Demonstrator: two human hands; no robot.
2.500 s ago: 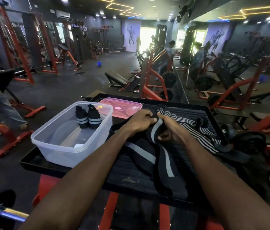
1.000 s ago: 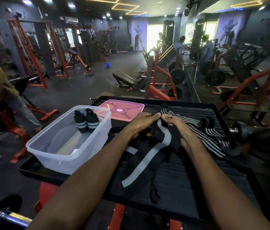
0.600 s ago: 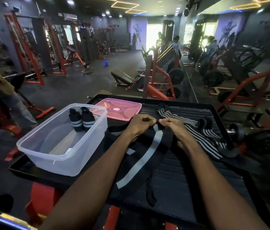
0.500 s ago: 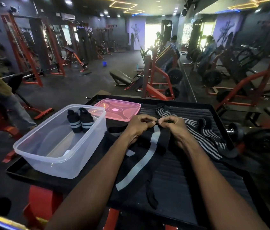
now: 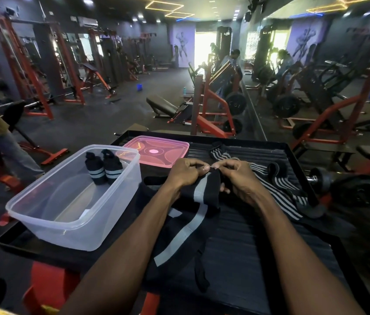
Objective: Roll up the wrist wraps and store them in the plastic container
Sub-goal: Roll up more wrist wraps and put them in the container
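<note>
The black wrist wrap with the grey stripe point(image 5: 198, 196) lies on the black table point(image 5: 259, 242), its far end now raised off the surface and pinched between both hands, where a second ago it was spread flatter under the fingers. The left hand point(image 5: 185, 172) has a closed grip on the top edge at one side, and the right hand point(image 5: 239, 176) pinches the same edge just beside it, the fingertips nearly touching. The rest of the wrap trails toward the person, its stripe bending along the table. This change looks like the first tight fold that starts the roll, so this wrap's rolling is only beginning.

To the left, the clear plastic container point(image 5: 43, 214) already holds two rolled wraps point(image 5: 103, 169) standing upright against its far wall. The pink lid point(image 5: 156, 151) lies behind it. To the right, a black-and-white striped wrap point(image 5: 277, 189) is spread out unrolled and likely comes next.
</note>
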